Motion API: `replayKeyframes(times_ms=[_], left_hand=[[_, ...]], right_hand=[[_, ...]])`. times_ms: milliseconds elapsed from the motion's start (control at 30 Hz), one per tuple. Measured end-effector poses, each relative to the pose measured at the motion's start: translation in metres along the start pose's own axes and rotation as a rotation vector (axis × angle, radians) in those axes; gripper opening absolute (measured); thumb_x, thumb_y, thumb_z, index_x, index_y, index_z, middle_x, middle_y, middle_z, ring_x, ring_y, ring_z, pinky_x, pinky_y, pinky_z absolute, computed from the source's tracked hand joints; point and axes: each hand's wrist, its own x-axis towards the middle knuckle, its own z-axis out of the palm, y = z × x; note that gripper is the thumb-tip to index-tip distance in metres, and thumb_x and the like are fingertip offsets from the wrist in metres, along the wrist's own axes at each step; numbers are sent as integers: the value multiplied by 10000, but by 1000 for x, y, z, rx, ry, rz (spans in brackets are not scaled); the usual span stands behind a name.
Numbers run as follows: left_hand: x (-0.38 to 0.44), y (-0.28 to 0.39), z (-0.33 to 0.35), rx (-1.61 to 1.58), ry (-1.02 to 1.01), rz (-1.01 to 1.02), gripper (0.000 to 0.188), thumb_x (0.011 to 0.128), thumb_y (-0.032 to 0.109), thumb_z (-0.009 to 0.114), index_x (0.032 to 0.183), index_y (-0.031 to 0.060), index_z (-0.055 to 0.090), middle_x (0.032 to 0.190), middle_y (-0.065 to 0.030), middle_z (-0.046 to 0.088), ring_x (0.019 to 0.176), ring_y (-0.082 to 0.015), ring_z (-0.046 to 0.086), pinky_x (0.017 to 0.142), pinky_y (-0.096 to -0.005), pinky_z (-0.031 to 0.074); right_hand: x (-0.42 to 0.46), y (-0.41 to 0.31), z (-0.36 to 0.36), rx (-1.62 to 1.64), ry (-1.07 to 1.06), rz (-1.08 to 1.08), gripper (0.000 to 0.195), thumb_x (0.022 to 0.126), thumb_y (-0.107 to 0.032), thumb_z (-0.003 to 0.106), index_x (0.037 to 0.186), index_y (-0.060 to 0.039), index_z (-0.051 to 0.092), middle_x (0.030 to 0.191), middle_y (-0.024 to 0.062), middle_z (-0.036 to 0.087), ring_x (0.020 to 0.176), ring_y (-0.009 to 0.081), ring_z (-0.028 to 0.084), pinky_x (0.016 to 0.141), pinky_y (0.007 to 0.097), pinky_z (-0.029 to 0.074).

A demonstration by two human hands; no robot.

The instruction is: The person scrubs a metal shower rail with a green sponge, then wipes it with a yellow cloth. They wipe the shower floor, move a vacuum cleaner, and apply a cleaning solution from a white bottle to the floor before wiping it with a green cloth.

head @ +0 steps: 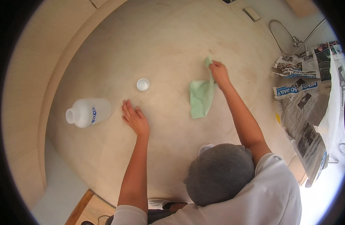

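My left hand (135, 118) rests flat on a broad beige surface (167, 132), fingers apart and nothing in it. Close to its left stands a white plastic bottle (89, 112) with blue lettering, its neck uncapped. Above my fingertips lies a small round white cap or cup (143, 84); what is inside is hard to make out. In my right hand (219, 73) is one end of a pale green cloth (201, 97). The rest of the cloth hangs or trails down-left over the surface.
Printed newspaper sheets (299, 107) cover something along the right side. Behind them, a metal shower hose (278, 38) joins a valve. A curved beige border (53, 73) bounds the left. A wood-edged piece (86, 206) is at lower left. A grey-covered head (220, 174) blocks the lower middle.
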Motion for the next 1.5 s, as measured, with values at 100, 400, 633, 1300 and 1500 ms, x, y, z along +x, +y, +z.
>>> replayKeyframes(times_ms=[100, 400, 633, 1300, 1500], left_hand=[[0, 9, 8, 142, 12, -60, 471, 905, 198, 372, 1357, 95, 290, 1442, -61, 242, 1343, -264, 188, 1057, -514, 130], [4, 11, 9, 249, 11, -54, 488, 895, 201, 362, 1367, 106, 279, 1450, -53, 229, 1344, -242, 187, 1064, -500, 125], [3, 14, 13, 298, 26, -47, 489, 898, 229, 330, 1367, 101, 281, 1444, -64, 247, 1338, -261, 200, 1059, -505, 134], [6, 15, 11, 276, 6, -49, 510, 889, 238, 333, 1372, 89, 268, 1450, -82, 233, 1338, -284, 203, 1057, -512, 139], [4, 15, 12, 276, -12, -46, 500, 897, 241, 325, 1373, 100, 268, 1452, -73, 229, 1341, -274, 194, 1060, -503, 131]], right_hand=[[20, 15, -4, -574, 281, -367, 429, 766, -104, 498, 1192, -64, 531, 1094, 156, 521, 896, 307, 570, 710, 387, 479], [20, 10, 1, -863, 133, -469, 455, 775, -50, 468, 1226, -94, 504, 1069, 86, 493, 920, 236, 512, 715, 367, 422], [4, 16, -1, -838, 75, -427, 487, 760, -42, 480, 1242, -107, 498, 999, 50, 502, 886, 206, 509, 694, 359, 411], [5, 2, 41, -849, 86, -559, 432, 783, -99, 469, 1209, -41, 509, 968, 52, 501, 855, 217, 495, 678, 359, 410], [53, 4, 5, -971, 266, -375, 441, 779, -76, 471, 1219, -65, 498, 953, 88, 508, 847, 243, 515, 667, 366, 419]])
